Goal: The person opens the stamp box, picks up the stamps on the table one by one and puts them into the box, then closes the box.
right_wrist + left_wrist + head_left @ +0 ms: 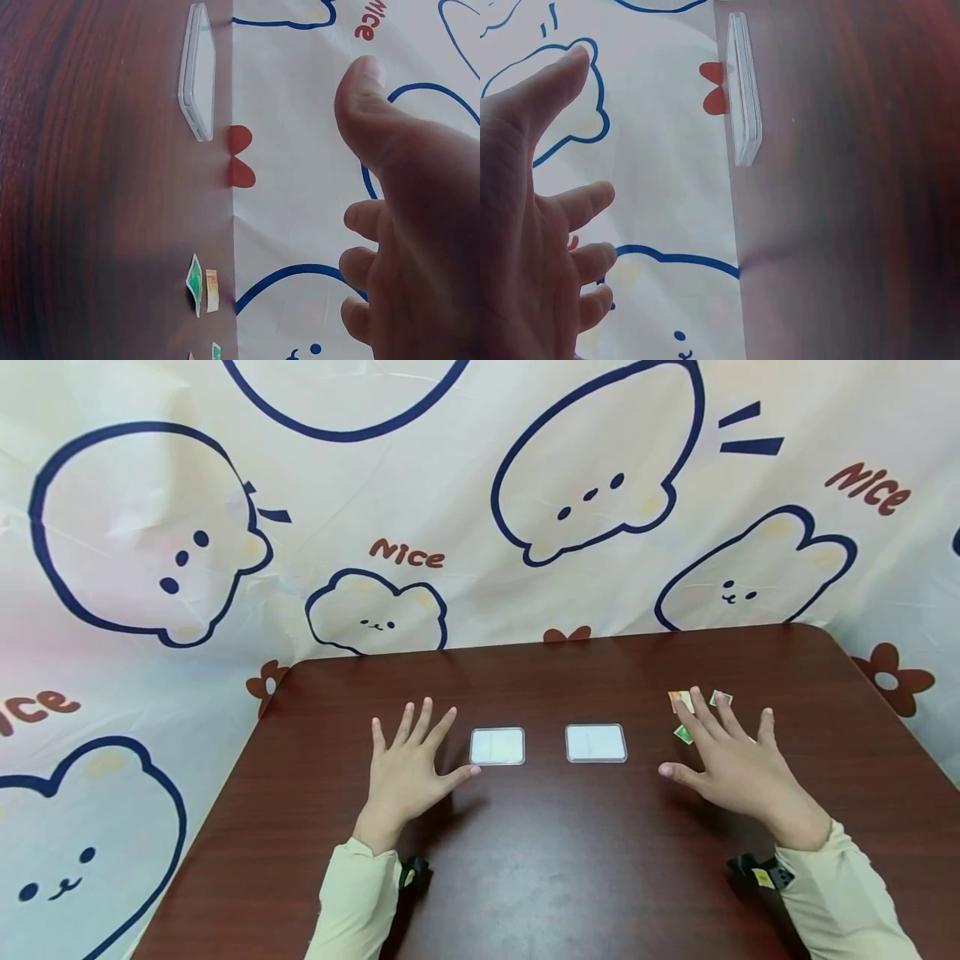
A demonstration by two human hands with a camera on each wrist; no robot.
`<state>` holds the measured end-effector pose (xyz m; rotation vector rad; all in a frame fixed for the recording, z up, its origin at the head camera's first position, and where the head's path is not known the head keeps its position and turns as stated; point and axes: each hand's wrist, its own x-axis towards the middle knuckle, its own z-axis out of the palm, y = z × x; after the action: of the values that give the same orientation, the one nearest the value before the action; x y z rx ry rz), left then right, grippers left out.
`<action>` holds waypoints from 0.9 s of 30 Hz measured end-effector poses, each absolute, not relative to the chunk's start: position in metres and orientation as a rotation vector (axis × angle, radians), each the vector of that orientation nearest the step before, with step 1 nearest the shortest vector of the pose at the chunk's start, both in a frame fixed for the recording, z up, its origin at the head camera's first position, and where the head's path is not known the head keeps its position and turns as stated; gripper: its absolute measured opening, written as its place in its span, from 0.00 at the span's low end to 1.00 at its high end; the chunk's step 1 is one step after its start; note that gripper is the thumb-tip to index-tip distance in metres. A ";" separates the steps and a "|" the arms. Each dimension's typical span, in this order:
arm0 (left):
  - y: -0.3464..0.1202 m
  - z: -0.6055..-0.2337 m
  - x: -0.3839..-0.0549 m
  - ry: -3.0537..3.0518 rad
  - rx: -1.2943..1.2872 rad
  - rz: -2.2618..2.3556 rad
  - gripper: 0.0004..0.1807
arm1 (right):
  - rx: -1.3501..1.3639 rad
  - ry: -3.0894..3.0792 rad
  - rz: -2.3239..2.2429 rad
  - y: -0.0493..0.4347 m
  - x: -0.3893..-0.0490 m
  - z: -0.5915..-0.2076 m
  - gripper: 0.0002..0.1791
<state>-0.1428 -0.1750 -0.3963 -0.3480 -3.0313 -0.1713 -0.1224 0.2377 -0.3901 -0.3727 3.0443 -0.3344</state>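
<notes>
Two flat, clear-edged rectangular cases with white tops lie side by side on the table: a left case (498, 747) and a right case (596, 743). My left hand (408, 772) is spread above the table, just left of the left case, its thumb near that case's lower edge. Over the table's right side my right hand (738, 768) is spread too, fingers partly covering several small stamp-like paper pieces. Among these are an orange one (212, 290) and a green one with a pale border (195, 283). Neither hand holds anything.
The dark brown wooden table (540, 877) has rounded far corners. Behind it hangs a pale cloth (465, 493) printed with blue-outlined bears, brown flowers and the word "Nice". A dark strapped device (761, 872) sits at the right wrist, another (414, 872) at the left.
</notes>
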 end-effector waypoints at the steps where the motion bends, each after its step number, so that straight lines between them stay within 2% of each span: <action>1: -0.173 -0.396 -0.144 -3.032 -0.353 -0.167 0.50 | -0.378 3.038 -0.343 0.238 -0.123 -0.390 0.54; 14: -0.146 -0.387 -0.162 -3.020 -0.458 -0.135 0.50 | -0.476 2.992 -0.375 0.226 -0.133 -0.395 0.52; 27: -0.111 -0.395 -0.178 -3.004 -0.622 -0.176 0.50 | -0.556 2.956 -0.341 0.210 -0.147 -0.404 0.51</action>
<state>-0.1784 -0.1108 -0.3953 -0.6220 -3.0037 -0.1763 -0.1474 0.2103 -0.4038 -0.5556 2.9556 -0.3407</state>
